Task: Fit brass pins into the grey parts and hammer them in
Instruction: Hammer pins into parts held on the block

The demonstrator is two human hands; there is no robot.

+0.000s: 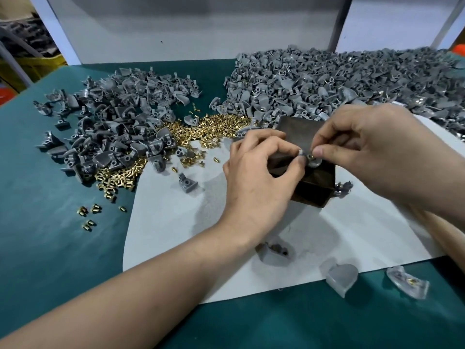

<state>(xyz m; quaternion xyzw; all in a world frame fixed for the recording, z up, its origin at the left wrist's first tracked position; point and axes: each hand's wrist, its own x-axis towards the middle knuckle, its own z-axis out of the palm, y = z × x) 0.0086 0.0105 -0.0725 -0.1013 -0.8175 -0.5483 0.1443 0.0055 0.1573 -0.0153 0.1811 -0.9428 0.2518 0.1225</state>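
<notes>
On the table [50, 248], a left pile [113, 122] of parts and a larger right pile [339, 81] lie at the back, with pins [216, 127] heaped between them and spilling onto the sheet [176, 222] in front. A block [314, 187] stands on the sheet right of centre, and above it the left hand [256, 177] and right hand [372, 147] meet on what seems a single part [308, 158]. Loose parts [342, 278] lie along the sheet's near edge, and stray pins [90, 215] lie on the table left of it.
</notes>
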